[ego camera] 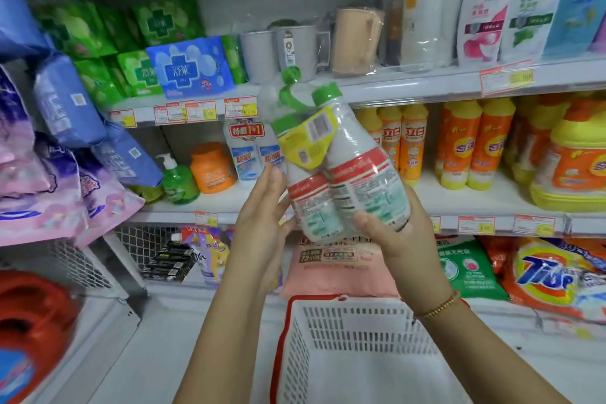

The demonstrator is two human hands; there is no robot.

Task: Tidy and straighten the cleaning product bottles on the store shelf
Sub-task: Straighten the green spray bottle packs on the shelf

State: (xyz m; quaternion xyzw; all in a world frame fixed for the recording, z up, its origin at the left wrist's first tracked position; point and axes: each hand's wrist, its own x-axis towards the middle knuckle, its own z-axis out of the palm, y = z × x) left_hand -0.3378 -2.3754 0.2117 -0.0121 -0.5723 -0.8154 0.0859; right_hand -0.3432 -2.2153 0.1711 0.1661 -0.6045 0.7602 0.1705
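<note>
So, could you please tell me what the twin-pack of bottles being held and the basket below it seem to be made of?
The twin-pack looks like white opaque plastic bottles with green plastic caps, bound in glossy clear film; glare and wrinkles suggest shrink-wrap. The basket appears to be matte white moulded plastic, with slotted walls and a red rim.

White store shelving is seen in three tiers. On the upper shelf (393, 87), green and blue soft packs (190, 67), wrapped plastic mugs (355, 39) and shampoo refill pouches (485, 10) are set. On the middle shelf (459, 203), a green pump bottle (178, 179), an orange jar (211, 167), a blue-labelled twin pack (249, 154) and yellow-and-orange detergent bottles (459, 144) are stood upright. Along the bottom shelf (541, 315), bags of washing powder (554, 275) are laid flat.
</note>
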